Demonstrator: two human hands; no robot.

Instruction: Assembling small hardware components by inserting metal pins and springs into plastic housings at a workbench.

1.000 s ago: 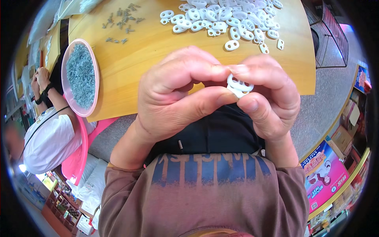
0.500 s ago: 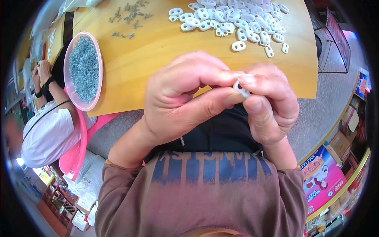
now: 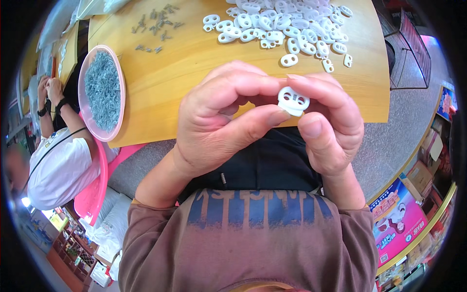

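White plastic, small and oval with two round holes: that is the toggle piece (image 3: 293, 100) sitting right in the middle of the action, and it is hovering in the air just off the near edge of the wooden worktop (image 3: 194, 63), above the person's dark lap. The left hand (image 3: 221, 121) is curling around it, thumb tip pressing against its lower left side with the forefinger arching over the top. The right hand (image 3: 326, 126) is closing in from the other side, fingers wrapping over the top right of the piece and the thumb tucking in just beneath it, so both hands are pinching the same part between them. Out on the worktop, a heap of matching white pieces (image 3: 279, 27) is spreading along the far edge towards the far right corner, with a few strays lying nearer the middle. Small grey metal bits (image 3: 155, 24) are scattering near the far left corner. A pink bowl (image 3: 80, 92) full of grey metal parts (image 3: 103, 95) is resting at the left edge. Beyond that edge, another person in a white shirt (image 3: 53, 168) is sitting on a pink chair (image 3: 97, 190), hands raised.
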